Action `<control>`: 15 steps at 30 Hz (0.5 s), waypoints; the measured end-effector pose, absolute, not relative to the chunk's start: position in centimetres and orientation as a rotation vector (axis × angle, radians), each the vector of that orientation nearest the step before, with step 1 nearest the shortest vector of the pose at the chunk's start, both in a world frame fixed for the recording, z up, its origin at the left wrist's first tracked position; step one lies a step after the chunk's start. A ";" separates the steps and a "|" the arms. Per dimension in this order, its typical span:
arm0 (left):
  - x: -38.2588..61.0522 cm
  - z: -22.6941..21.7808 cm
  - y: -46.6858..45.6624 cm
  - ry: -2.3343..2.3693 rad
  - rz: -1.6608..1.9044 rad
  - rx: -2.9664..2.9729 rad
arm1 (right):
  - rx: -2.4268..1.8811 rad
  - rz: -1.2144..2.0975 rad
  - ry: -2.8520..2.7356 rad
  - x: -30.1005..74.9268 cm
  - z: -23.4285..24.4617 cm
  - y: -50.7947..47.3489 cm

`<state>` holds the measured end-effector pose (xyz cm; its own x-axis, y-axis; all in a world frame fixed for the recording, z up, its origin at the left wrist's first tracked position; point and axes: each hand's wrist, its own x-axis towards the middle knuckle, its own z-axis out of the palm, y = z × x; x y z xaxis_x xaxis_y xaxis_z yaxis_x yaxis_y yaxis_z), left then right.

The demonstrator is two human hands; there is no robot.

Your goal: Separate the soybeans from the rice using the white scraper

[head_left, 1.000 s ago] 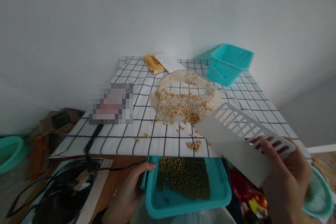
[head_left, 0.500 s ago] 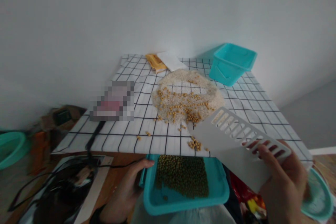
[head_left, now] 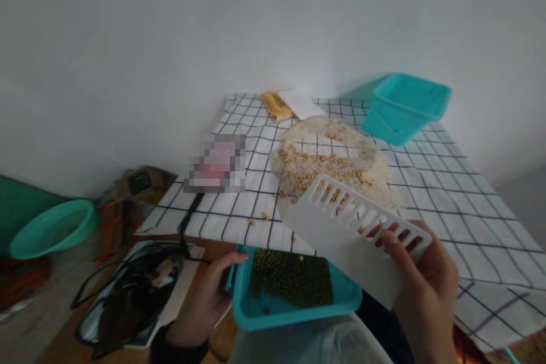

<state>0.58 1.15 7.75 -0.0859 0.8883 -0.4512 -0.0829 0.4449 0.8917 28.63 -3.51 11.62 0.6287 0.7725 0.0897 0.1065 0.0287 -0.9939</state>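
Observation:
My left hand (head_left: 207, 296) is closed on the left rim of a teal plastic tub (head_left: 294, 320), held just under the table's front edge. Small round beans (head_left: 290, 278) cover much of its bottom. In my right hand (head_left: 426, 284) is a white slotted scraper (head_left: 328, 233), thumb on top near the slots. The scraper lies tilted over the table edge, its lower part above the tub's right side. Beyond it, yellow soybeans (head_left: 298, 179) lie mixed with a ring of pale grains (head_left: 381, 182), seemingly rice. One bean shows at the tub's far rim.
An upright teal bucket (head_left: 398, 122) stands at the back right of the checked cloth (head_left: 452, 205). A yellow packet (head_left: 277, 107) and a white sheet (head_left: 301, 103) lie at the back. A blurred-out device (head_left: 215, 162) with a cable sits left. A green basin (head_left: 55, 230) is at far left.
The camera view has swung left, so the table appears further right. The scraper has moved left along the table edge, and the small bean cluster there no longer shows. The tub stays in my left hand.

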 end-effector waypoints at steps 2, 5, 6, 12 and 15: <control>-0.7 7.1 1.1 1.437 0.992 0.795 | -1.458 0.572 -0.820 27.9 11.9 -2.5; -2.3 6.3 1.0 1.424 1.037 0.892 | -1.439 0.555 -0.879 26.9 12.3 -1.0; -2.7 6.1 1.0 1.424 1.035 0.901 | -1.423 0.563 -0.898 26.6 12.4 -0.6; -2.1 7.5 1.8 1.448 1.039 0.732 | -1.380 0.576 -0.986 24.8 12.9 0.6; -1.8 7.5 1.8 1.452 1.042 0.609 | -1.357 0.612 -1.014 24.2 13.1 0.7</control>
<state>-1.83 1.81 7.49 -0.1752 0.8499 -0.4970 -0.1991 0.4638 0.8633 24.20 0.71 13.08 0.4690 0.8516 0.2340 0.1902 0.1613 -0.9684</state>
